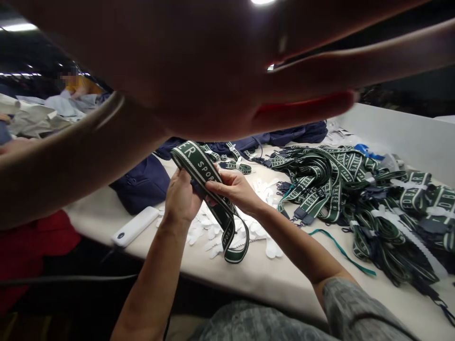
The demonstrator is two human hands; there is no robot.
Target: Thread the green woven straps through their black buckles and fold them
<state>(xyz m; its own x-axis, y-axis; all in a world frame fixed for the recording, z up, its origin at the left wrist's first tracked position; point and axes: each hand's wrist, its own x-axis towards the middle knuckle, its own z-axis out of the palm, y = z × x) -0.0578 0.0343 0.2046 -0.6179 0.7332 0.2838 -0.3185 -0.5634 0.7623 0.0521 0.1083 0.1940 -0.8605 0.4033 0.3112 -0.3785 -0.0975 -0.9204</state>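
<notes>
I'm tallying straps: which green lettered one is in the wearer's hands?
The looped dark-green woven strap with white lettering, between the left hand and right hand at the centre; the other green lettered straps lie on the cream table.

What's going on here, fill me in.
The person's left hand and right hand hold a folded green strap lettered SPORT, its lower loop hanging in front of scattered white pieces on the table. Similar straps are heaped to the right. Someone else's hand stretches across the view close to the camera.
</notes>
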